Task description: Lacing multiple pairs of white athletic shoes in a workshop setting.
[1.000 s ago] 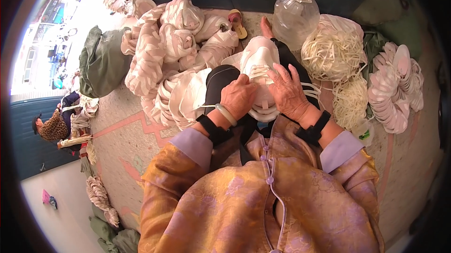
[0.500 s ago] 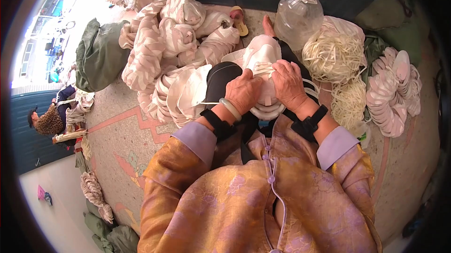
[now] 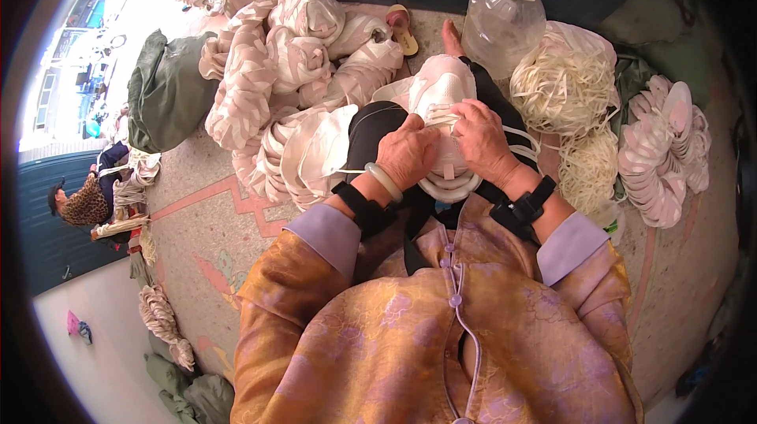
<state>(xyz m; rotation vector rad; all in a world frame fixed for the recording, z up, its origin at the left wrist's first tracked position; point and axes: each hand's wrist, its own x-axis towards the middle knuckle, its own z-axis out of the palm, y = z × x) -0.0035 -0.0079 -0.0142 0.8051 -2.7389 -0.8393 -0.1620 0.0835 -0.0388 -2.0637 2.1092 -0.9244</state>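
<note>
1. The white shoe upper (image 3: pixel 443 77) is in the upper middle of the frame, lying on the lap, between the legs of the black trousers (image 3: pixel 371 139)
2. The left hand (image 3: pixel 408 153) is at the left side of the shoe upper, with its fingers curled inward; the fingertips are partly hidden, so I cannot tell if it pinches something
3. The right hand (image 3: pixel 484 142) is at the other side, with thumb and forefinger pinching the white lace (image 3: pixel 441 112), which crosses the front of the upper
4. A pale bracelet (image 3: pixel 385 182) is around the left wrist, and each wrist has also a black band (image 3: pixel 523 208)
5. In the upper left of the frame, a heap of pinkish-white shoe parts (image 3: pixel 243 93) lies on the floor (image 3: pixel 197 227), beside a dark green bag (image 3: pixel 169 93)
6. In the upper right, a clear bottle (image 3: pixel 505 34) with red cap stands near a bundle of pale laces (image 3: pixel 562 85)
7. At the left edge, another person (image 3: pixel 83 202) is seen
</note>
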